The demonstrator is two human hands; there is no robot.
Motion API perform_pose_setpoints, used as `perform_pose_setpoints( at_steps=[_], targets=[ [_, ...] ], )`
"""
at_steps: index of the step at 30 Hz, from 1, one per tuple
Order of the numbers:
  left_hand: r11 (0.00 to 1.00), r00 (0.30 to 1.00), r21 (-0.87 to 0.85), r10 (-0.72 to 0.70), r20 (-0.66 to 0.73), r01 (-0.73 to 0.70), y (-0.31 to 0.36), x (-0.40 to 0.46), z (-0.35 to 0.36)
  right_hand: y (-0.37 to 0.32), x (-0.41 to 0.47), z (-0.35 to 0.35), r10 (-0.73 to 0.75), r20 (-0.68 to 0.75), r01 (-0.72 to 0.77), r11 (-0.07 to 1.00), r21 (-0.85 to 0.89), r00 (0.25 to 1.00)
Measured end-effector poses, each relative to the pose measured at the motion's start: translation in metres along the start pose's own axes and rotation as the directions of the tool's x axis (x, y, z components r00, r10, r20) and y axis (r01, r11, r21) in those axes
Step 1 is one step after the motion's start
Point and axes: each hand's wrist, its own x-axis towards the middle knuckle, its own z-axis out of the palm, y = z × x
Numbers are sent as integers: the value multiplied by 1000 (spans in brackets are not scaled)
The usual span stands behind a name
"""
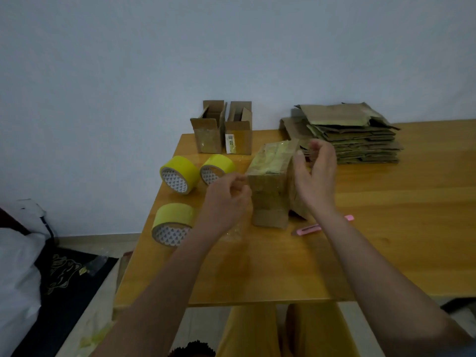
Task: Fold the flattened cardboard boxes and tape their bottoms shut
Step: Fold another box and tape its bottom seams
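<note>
Pale blue-grey wall (128, 73) fills the far half of the view, and a wooden table (386, 240) juts out from it, with its left edge running diagonally toward the near side and its near edge crossing just above the person's lap.

Near the middle of the table stands a cardboard box (270, 191), bottom turned up and striped with yellowish tape. The left hand (226, 199) hovers at the box's left side with fingers curled, pinching what looks like a strip of clear tape; the blur makes the exact hold hard to tell. The right hand (315, 173) is against the box's right side, thumb and fingers bent as if pinching something small at its top corner; whether it grasps the box or tape I cannot tell.

Three yellow tape rolls (179, 175) lie along the left edge, two far and one nearer, the nearest close to the brink. Two folded boxes (222, 132) stand open-topped at the far left corner, touching side by side. A stack of flattened boxes (360, 140) sits at the far side to the right, just behind the right hand. A pink box cutter (311, 229) lies near the box's base, partly hidden by the right forearm.

Bare wood stretches to the right and along the near edge.
</note>
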Motion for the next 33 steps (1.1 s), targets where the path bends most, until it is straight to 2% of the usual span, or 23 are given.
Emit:
perform_pose_setpoints(
  at_steps=[2,4,7,12,16,23,28,33],
  targets=[
    [996,997,-46,-81,0,81,8,6,18,8,22,-2,137,172,-137,991,-10,976],
    [990,993,-73,-122,-9,121,14,12,30,12,34,-3,234,330,-249,969,4,915],
    [979,987,-133,-159,-33,154,15,21,42,18,42,-2,282,467,-346,937,56,838],
    [980,971,-122,-175,-164,156,11,40,47,28,43,-3,269,250,-304,946,114,930],
    [960,947,-156,-261,-187,234,11,52,55,35,32,0,309,262,-318,948,-9,914],
    [894,857,-273,-428,-286,355,6,58,71,25,25,3,375,228,-340,923,-180,898],
    [871,874,-376,-421,-243,315,0,55,68,22,28,11,404,241,-322,892,-317,882],
    [879,873,-337,-426,-236,338,-3,63,67,24,39,14,438,281,-338,877,-341,854]
  ],
)
